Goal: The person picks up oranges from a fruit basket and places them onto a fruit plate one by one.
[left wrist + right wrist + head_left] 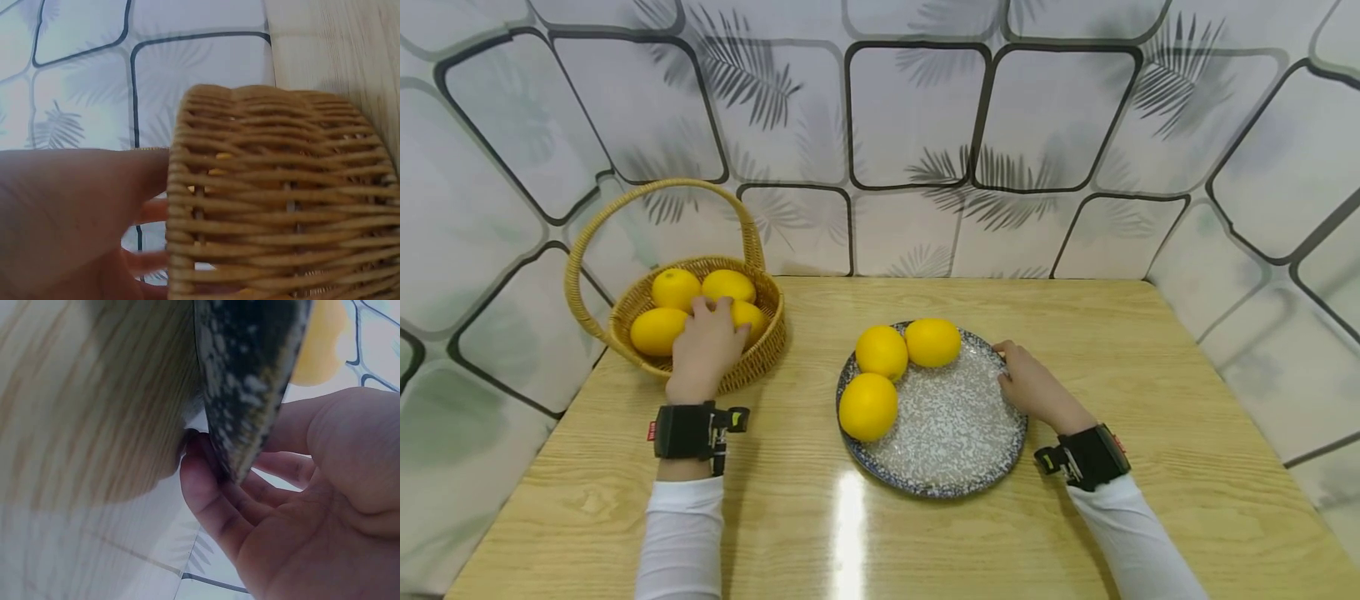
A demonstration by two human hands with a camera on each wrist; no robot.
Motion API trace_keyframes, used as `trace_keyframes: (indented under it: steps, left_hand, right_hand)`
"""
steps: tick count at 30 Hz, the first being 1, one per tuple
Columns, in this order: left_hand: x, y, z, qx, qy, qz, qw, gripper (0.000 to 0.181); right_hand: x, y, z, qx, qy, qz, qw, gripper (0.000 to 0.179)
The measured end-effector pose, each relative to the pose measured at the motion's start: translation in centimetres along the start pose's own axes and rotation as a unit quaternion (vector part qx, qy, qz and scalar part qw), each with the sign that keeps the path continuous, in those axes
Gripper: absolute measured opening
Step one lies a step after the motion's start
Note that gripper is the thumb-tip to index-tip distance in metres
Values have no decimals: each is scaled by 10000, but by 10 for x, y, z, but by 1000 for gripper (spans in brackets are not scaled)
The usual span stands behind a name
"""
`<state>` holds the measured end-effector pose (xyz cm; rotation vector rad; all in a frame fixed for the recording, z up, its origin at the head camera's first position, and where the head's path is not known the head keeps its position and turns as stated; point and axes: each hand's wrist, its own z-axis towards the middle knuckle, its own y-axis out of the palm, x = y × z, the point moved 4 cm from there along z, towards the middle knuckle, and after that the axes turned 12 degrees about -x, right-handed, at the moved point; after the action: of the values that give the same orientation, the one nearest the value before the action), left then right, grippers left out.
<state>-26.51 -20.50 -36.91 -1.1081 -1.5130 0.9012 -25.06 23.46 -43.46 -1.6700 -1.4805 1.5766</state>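
Note:
My left hand reaches over the near rim of a wicker basket among several yellow lemons. Its thumb and index finger lie at the right front lemon. In the left wrist view the woven wall hides the fingertips, so I cannot tell whether they grip it. My right hand holds the right edge of a round, speckled grey plate, thumb over the rim and fingers underneath, as the right wrist view shows. Three lemons rest along the plate's left and back side: a front one, a middle one and a back one.
The basket's tall arched handle rises above the left hand. Behind the wooden table and along its sides stands a patterned wall covering. Other lemons, such as the left one, fill the basket.

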Motion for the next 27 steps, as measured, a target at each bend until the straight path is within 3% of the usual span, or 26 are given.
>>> trace_keyframes:
  steps: [6, 15, 20, 27]
  left_hand:
    - [-8, 1, -4, -164, -101, 30, 9998, 74]
    - [-11, 5, 0, -116, -124, -92, 9998, 81]
    - [-14, 6, 2, -30, -173, -78, 9998, 70]
    - [-17, 3, 3, 427, -139, 59, 9990, 50]
  right_hand:
    - [0, 0, -1, 17, -12, -19, 10000, 45]
    - [-1, -1, 1, -6, 63, 48, 10000, 45]
    - [-1, -1, 1, 5, 40, 48, 10000, 46]
    - [-1, -1, 1, -15, 20, 63, 10000, 46]
